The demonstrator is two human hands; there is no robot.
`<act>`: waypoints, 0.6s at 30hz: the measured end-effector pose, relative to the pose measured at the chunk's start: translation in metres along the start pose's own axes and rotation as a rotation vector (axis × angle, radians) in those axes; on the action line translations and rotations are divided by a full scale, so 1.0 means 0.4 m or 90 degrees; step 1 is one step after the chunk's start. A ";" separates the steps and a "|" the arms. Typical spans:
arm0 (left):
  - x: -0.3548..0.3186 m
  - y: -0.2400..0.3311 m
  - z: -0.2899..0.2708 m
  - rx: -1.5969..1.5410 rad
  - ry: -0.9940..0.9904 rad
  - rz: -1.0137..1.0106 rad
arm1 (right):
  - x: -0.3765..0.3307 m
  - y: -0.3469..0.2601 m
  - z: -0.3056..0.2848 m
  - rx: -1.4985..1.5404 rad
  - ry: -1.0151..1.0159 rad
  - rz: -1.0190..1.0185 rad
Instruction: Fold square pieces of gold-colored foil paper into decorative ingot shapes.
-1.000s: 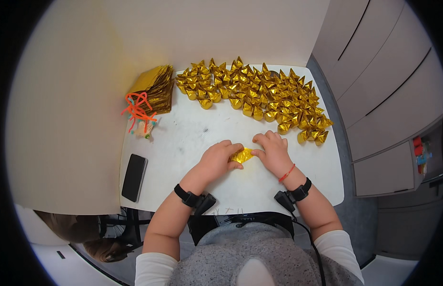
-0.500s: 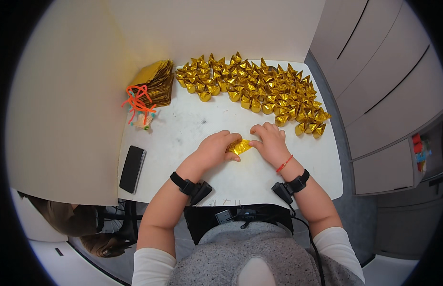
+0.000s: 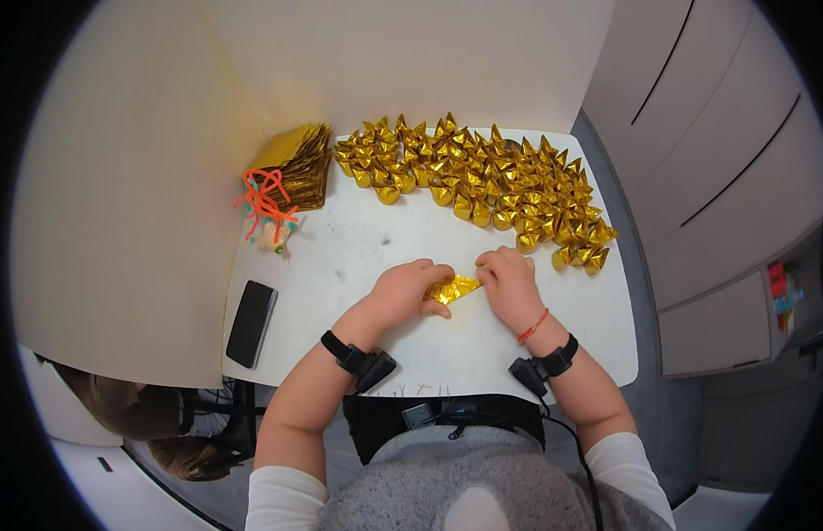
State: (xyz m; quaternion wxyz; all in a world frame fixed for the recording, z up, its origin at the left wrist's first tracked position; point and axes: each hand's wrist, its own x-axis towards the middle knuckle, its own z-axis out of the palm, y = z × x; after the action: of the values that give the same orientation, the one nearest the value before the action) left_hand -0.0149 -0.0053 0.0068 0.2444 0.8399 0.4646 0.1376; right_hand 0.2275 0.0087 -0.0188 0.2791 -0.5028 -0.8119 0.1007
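While the left hand (image 3: 407,294) pinched a gold foil piece (image 3: 456,288) over the near middle of the white table (image 3: 349,270), the right hand (image 3: 512,290) held its fingers curled at the piece's right tip; whether they gripped it could not be told. Also recorded: far side, centre to right, massed folded gold shapes (image 3: 463,209), closely packed and occupying that ground; far left, one stack of gold sheets (image 3: 296,150), an orange-red tangle (image 3: 268,196) before it; near left, one black phone (image 3: 251,324), flat. Pale panels (image 3: 128,221) bounded the left and far edges.
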 end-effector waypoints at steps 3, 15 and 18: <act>0.001 -0.015 0.014 0.000 0.046 0.036 | 0.011 -0.065 -0.002 0.031 -0.032 -0.039; -0.016 -0.034 -0.002 -0.360 0.015 -0.040 | 0.015 -0.025 -0.001 0.022 -0.066 0.006; -0.030 -0.073 0.000 -0.470 0.101 -0.096 | 0.017 -0.033 0.002 0.039 -0.072 -0.004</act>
State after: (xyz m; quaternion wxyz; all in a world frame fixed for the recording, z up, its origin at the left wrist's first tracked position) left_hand -0.0420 -0.0022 -0.0088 0.5027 0.6458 0.4618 0.3420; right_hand 0.2147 0.0087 -0.0113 0.2485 -0.4848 -0.8246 0.1525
